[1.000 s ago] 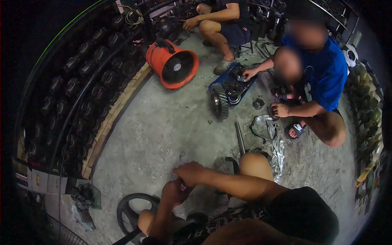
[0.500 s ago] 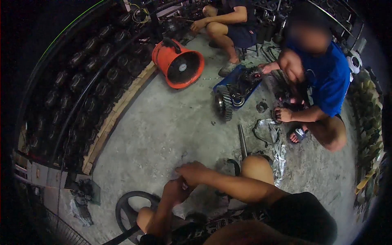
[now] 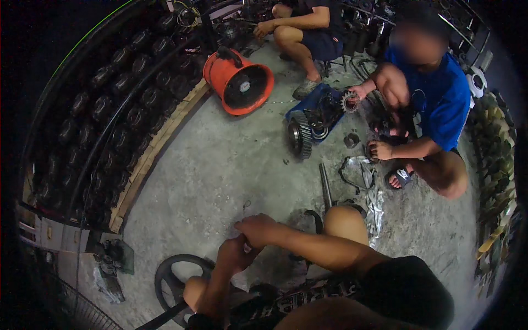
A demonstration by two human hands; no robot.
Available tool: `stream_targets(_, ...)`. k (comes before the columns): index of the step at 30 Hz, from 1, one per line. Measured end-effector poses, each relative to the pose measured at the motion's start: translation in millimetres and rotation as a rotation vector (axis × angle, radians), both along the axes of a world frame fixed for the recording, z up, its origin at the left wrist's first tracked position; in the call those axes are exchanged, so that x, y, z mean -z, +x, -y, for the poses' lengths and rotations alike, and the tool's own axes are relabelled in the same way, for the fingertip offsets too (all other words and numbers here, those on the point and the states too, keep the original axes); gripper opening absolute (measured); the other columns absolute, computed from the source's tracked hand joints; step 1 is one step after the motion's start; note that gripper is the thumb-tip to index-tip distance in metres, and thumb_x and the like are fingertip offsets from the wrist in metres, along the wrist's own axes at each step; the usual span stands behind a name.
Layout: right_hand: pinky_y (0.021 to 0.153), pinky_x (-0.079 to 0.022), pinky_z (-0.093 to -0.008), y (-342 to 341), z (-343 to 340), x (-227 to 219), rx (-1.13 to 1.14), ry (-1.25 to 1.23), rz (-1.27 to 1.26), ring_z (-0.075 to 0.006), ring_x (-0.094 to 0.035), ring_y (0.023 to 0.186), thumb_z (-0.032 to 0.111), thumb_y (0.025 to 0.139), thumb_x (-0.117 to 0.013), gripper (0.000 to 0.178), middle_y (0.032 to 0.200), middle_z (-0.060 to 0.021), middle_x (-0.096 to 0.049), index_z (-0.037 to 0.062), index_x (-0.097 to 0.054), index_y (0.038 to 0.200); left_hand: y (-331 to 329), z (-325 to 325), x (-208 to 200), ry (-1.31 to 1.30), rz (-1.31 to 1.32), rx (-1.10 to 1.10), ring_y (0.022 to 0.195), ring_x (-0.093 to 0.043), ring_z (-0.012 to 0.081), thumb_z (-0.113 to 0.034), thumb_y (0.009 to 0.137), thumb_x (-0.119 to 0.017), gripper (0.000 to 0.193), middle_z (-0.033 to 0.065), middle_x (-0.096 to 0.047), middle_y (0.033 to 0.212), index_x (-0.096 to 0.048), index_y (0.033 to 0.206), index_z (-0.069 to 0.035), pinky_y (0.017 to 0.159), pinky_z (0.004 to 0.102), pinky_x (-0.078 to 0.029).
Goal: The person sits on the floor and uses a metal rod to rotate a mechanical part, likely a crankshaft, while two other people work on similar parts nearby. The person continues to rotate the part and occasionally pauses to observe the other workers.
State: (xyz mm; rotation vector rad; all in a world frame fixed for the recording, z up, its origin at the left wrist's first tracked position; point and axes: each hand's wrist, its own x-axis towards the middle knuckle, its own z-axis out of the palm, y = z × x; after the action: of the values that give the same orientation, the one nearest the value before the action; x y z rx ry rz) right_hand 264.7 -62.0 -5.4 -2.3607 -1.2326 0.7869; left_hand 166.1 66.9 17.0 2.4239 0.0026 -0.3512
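Note:
Low in the middle of the view, my left hand (image 3: pixel 235 255) and my right hand (image 3: pixel 258 229) meet, fingers closed against each other. A small pale bit shows between them, too little to name. Just beyond my right hand is a thin dark loop (image 3: pixel 246 204); whether it is held or lies on the floor is unclear. A black steering wheel (image 3: pixel 161 276) lies beside my left knee. Past my right forearm, a long metal shaft (image 3: pixel 325 184) and a dark curved part (image 3: pixel 314 221) rest on the concrete floor.
A blue tray (image 3: pixel 308 104) holds dark parts, with a large gear (image 3: pixel 300 135) at its edge. At the right, a person in blue squats holding a small gear (image 3: pixel 349 102). An orange fan (image 3: pixel 237 82) stands ahead, another person sits behind, and parts shelves (image 3: pixel 104 110) line the left.
The person in blue has turned a toothed gear into view over the tray. My hands stay pressed together, nearly still, shifting only slightly.

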Motion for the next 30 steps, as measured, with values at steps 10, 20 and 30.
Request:
stream_targets(10,0.079,-0.054,-0.049,-7.1,4.1,-7.2,0.046,0.13,-0.038,-0.0366,-0.068,0.095,0.032,0.065,-0.084,0.052,0.095,-0.0171,-0.07,0.0029,-0.064,0.103,-3.9,4.2,-4.0,-0.003,0.021,-0.017,0.081,-0.069,0.0396,-0.039,0.08,-0.076,0.042,0.0196,-0.071,0.083,-0.065,0.098,-0.003,0.071,0.0469,-0.054)
stream_targets(20,0.079,-0.054,-0.0486,-4.3,1.7,-8.1,0.055,0.057,-0.022,-0.0348,-0.068,0.094,0.026,0.07,-0.079,0.044,0.094,-0.0142,-0.069,0.0065,-0.063,0.105,0.9,5.5,-5.0,-0.07,0.014,-0.033,0.082,-0.071,0.0366,-0.029,0.079,-0.079,0.035,0.0188,-0.071,0.082,-0.065,0.097,-0.002,0.07,0.0446,-0.055)
stream_targets(30,0.078,-0.055,-0.0475,-5.5,4.7,-8.8,0.046,0.07,-0.022,-0.035,-0.07,0.093,0.039,0.066,-0.085,0.055,0.095,-0.0167,-0.071,0.0027,-0.066,0.103,-0.4,7.4,-3.8,-0.063,0.02,-0.014,0.081,-0.073,0.0303,-0.024,0.078,-0.081,0.034,0.0184,-0.073,0.086,-0.067,0.098,-0.001,0.072,0.0388,-0.055)
